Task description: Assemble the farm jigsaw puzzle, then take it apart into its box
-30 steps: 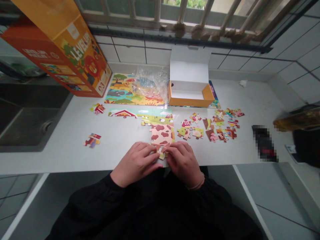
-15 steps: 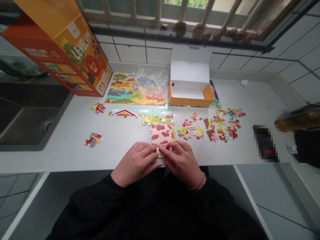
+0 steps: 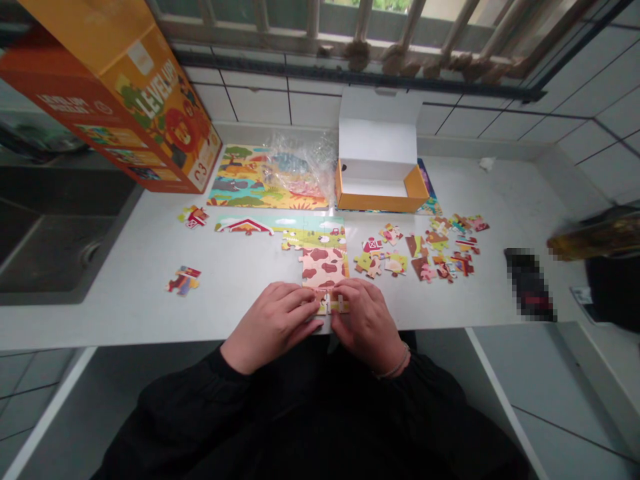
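Note:
My left hand and my right hand lie side by side at the near edge of the white counter. Their curled fingertips press on small puzzle pieces at the bottom of a joined puzzle section showing a brown-spotted cow. That section connects upward to a strip with a red barn roof. A scatter of loose pieces lies just to the right of the right hand. Both sleeves are black.
An open orange box stands at the back centre, beside a finished puzzle picture under clear plastic wrap. A big orange puzzle box leans at back left. Stray pieces lie left; a sink far left.
Both hands shifted slightly along the bottom edge of the cow section; the right fingers now press a piece flat beside the one the left fingers hold down.

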A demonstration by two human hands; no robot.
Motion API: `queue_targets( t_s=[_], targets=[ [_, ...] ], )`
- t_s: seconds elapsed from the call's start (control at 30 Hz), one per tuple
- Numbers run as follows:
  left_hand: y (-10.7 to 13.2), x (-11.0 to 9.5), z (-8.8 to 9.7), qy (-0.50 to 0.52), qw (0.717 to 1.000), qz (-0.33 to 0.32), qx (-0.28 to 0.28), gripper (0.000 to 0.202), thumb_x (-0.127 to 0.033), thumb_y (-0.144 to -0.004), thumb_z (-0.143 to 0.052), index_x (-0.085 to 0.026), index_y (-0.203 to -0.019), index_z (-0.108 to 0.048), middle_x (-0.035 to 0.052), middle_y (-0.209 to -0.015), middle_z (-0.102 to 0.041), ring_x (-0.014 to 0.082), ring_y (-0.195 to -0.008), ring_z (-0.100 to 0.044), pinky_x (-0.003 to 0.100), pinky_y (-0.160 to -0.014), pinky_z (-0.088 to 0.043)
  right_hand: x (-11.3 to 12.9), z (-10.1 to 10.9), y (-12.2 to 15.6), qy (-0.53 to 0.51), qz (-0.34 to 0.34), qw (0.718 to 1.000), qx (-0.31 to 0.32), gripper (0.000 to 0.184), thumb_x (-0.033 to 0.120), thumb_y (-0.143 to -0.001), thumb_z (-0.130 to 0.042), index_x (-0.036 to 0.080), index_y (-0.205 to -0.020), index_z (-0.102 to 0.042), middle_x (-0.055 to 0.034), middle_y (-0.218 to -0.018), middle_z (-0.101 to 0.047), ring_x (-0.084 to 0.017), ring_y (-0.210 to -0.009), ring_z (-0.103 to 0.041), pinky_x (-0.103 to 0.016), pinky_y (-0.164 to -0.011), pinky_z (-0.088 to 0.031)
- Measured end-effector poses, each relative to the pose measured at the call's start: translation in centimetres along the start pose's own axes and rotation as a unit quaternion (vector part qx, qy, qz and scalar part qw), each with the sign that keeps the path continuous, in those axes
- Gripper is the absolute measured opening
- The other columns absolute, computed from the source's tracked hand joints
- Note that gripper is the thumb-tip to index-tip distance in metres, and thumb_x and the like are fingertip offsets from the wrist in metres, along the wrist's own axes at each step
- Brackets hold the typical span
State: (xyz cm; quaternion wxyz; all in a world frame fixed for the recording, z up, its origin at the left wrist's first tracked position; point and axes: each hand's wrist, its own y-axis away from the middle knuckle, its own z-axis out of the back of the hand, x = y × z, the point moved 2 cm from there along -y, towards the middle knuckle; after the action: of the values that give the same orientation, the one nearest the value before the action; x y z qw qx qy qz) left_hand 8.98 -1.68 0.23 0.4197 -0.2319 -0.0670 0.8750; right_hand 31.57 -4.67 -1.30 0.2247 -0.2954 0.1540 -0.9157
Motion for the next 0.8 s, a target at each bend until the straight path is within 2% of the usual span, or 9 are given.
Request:
queue_targets(
  t_s=[0.33,0.4,0.57,0.67,0.8],
  targets=[
    [0.12,0.11,-0.08,-0.006,1.000,-0.004,0.013,0.026,-0.030,-0.107,-0.069,-0.027,-0.132,-0.071,0.0068,-0.134,-0.077,0.0291,-0.124,-0.069,0.049,-0.104,-0.056,0.12,0.12,0.04,0.001,0.001,1.000,0.006,0.045,0.013,-0.099,-0.063,0.023,-0.142,-0.054,-0.0129,-0.136,-0.070,-0.031,-0.129,-0.062,-0.053,-0.114,-0.050],
    [0.09,0.05,-0.03,-0.008,1.000,-0.004,0.015,0.026,-0.030,-0.107,-0.069,-0.027,-0.133,-0.071,0.0070,-0.134,-0.077,0.0291,-0.124,-0.069,0.049,-0.104,-0.056,0.14,0.13,-0.02,0.012,0.004,1.000,0.017,0.045,0.013,-0.099,-0.064,0.024,-0.143,-0.057,-0.0124,-0.136,-0.069,-0.031,-0.129,-0.062,-0.053,-0.114,-0.050],
    [0.16,-0.07,-0.04,-0.010,1.000,0.000,0.008,0.031,-0.029,-0.106,-0.070,-0.026,-0.136,-0.070,0.0088,-0.134,-0.076,0.0293,-0.124,-0.069,0.048,-0.104,-0.057,0.13,0.09,-0.17,0.040,0.013,0.997,0.057,0.035,0.015,-0.099,-0.067,0.028,-0.131,-0.068,-0.0096,-0.135,-0.069,-0.032,-0.129,-0.060,-0.054,-0.113,-0.049],
    [0.15,0.06,-0.12,-0.015,1.000,0.026,-0.005,0.038,-0.028,-0.105,-0.070,-0.027,-0.143,-0.068,0.0107,-0.141,-0.074,0.0307,-0.127,-0.069,0.050,-0.107,-0.057,0.05,0.07,-0.11,0.026,0.007,0.999,0.036,0.040,0.013,-0.097,-0.067,0.022,-0.135,-0.062,-0.0123,-0.136,-0.070,-0.032,-0.130,-0.060,-0.054,-0.114,-0.049],
    [-0.34,0.42,-0.23,-0.020,0.995,0.092,-0.016,0.046,-0.034,-0.105,-0.069,-0.025,-0.150,-0.063,0.0152,-0.160,-0.062,0.0352,-0.146,-0.059,0.057,-0.118,-0.053,0.09,-0.10,0.03,0.021,0.003,1.000,0.016,0.039,0.014,-0.095,-0.067,0.019,-0.134,-0.060,-0.0147,-0.137,-0.069,-0.033,-0.131,-0.060,-0.055,-0.115,-0.049]
  ],
)
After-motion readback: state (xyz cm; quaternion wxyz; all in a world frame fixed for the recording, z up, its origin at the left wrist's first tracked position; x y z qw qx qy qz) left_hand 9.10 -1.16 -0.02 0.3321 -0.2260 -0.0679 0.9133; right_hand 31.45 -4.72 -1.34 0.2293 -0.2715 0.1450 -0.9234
